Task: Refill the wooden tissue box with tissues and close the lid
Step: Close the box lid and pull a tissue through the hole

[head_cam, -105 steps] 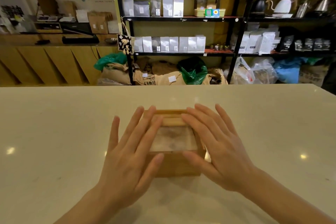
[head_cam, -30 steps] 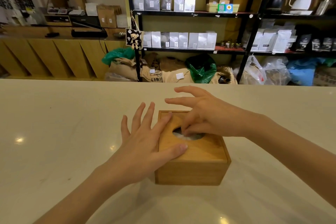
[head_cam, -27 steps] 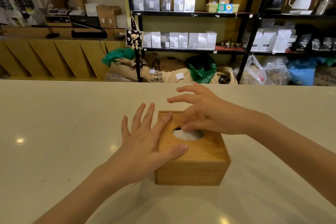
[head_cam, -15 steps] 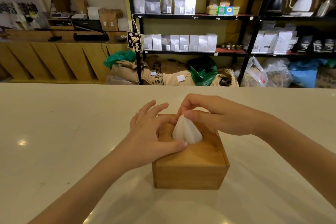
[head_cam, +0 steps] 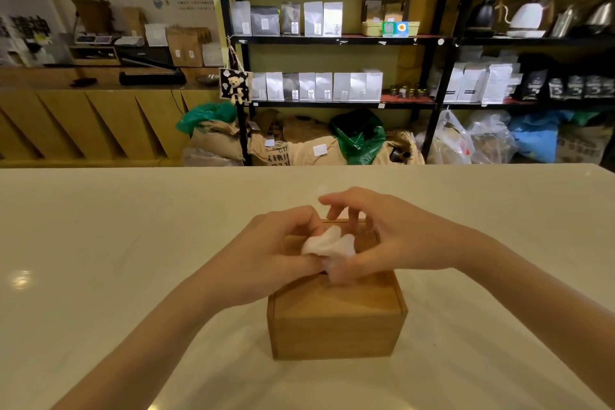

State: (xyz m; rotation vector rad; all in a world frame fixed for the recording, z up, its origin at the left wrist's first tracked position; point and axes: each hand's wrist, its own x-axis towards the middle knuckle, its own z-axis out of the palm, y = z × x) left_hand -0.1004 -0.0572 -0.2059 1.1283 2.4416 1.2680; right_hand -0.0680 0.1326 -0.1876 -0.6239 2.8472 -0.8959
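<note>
Both hands meet over the top of the wooden tissue box (head_cam: 336, 316), working on the white tissue (head_cam: 327, 245) that sticks up from it. The left hand (head_cam: 269, 260) comes in from the left with its fingers curled in; its thumb and forefinger pinch the left side of the tissue, and the heel of the hand lies against the box's left top edge. The right hand (head_cam: 396, 240) reaches in from the right, its thumb pressed low against the tissue's near right side while the other fingers arch loosely above it, spread and slightly blurred; whether those fingers touch the tissue cannot be told. The 2 thumbs nearly meet at the base of the tissue.

The tissue stands crumpled in 2 soft peaks, rising through the opening in the lid (head_cam: 339, 296), which the hands mostly hide. The lid lies flat and flush on the box. The box is plain light-brown wood, square-sided, standing upright near the middle of the pale, glossy counter (head_cam: 100, 260), with its near face turned toward the camera.

Beyond the counter stand black shelves (head_cam: 332, 40) of white and grey bags.
</note>
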